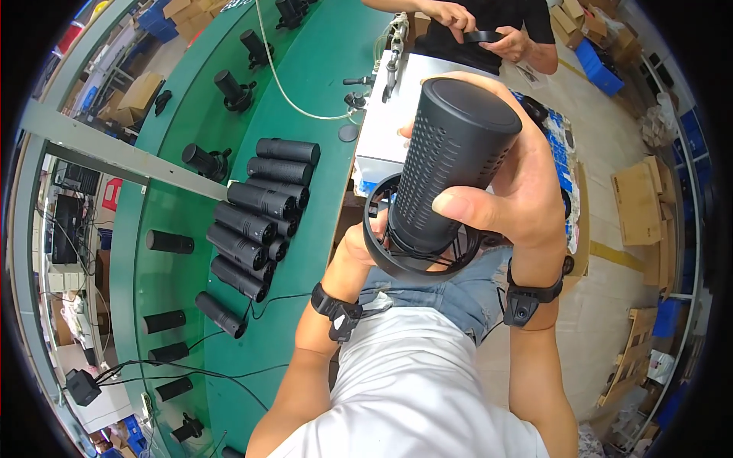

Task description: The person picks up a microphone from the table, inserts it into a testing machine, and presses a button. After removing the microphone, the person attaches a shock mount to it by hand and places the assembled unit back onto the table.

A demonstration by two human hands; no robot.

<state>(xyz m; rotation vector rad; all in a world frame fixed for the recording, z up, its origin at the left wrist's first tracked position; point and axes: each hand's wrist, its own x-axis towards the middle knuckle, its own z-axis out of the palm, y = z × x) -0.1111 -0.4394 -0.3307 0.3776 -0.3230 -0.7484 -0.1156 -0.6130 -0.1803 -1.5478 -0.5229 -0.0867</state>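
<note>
A black cylinder (435,168) with a dimpled, slotted side and a smooth rounded end is held up in front of me, tilted. My right hand (534,187) wraps around it, thumb on the near side and fingers behind. A wider black ring (416,269) with thin spokes surrounds its lower end. My left hand (355,244) grips the ring's left side, some fingers showing through its opening and the rest hidden behind it. Whether cylinder and ring are joined, I cannot tell. Each wrist wears a black strap with a small device.
Several black cylinders (243,221) lie piled on the green table (305,206) at left, with black cables below. Ahead stands a white box-like fixture (382,141) with a toggle clamp (394,65). Across from me, a co-worker's hands (489,38) hold a black ring. Cardboard boxes (641,202) stand at right.
</note>
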